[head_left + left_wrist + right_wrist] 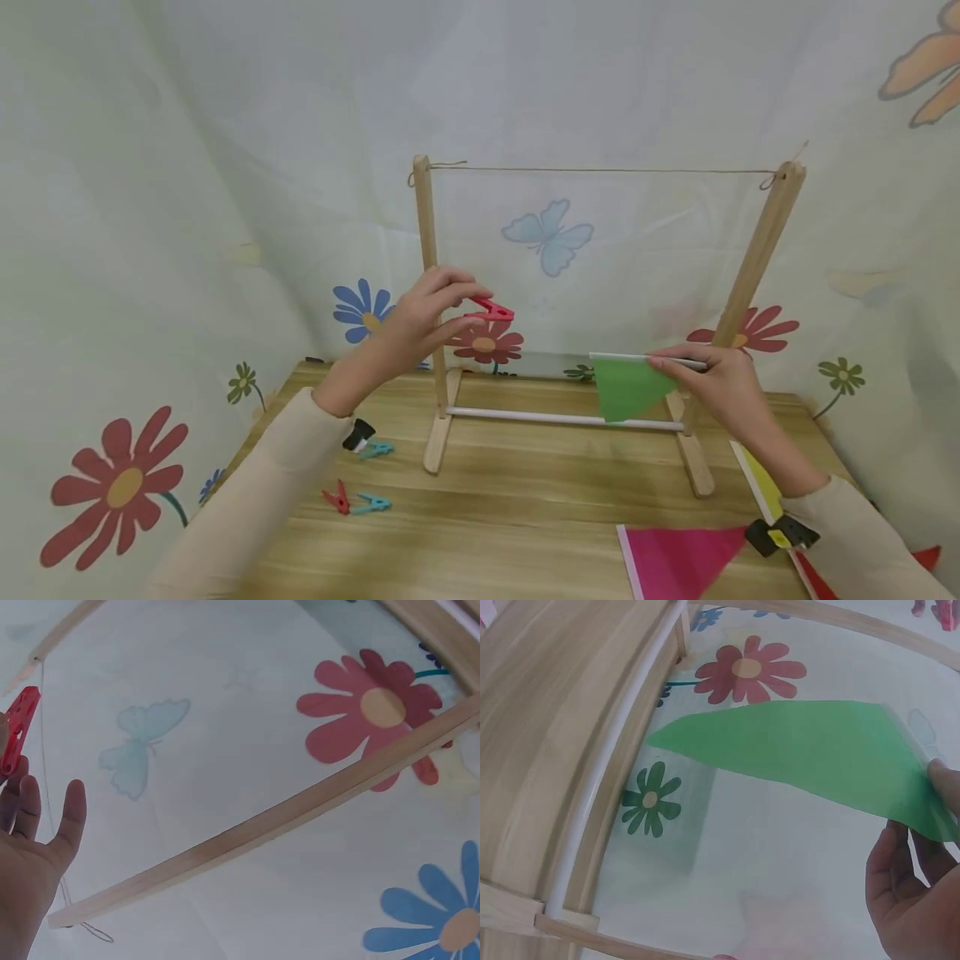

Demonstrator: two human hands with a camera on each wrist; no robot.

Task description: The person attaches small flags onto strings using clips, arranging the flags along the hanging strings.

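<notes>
My left hand [423, 315] pinches a red clothespin [495, 312] in front of the frame's left post. The same red clothespin [20, 729] shows at the edge of the left wrist view, held by the fingertips. In my right hand [716, 382] is a green triangular pennant [630, 385], gripped by its white top strip near the right end, its point hanging down. The pennant [795, 742] spreads wide in the right wrist view. Behind both hands stands a wooden frame with a string [600, 171] tied between two posts; nothing hangs on the string.
On the table [480, 517] at left lie a red clothespin [339, 498] and two blue ones, including a near blue clothespin [372, 504]. A pink pennant [675, 557] lies front right, with yellow [763, 483] and red pennants by the right arm. A white rod [555, 417] joins the frame's feet.
</notes>
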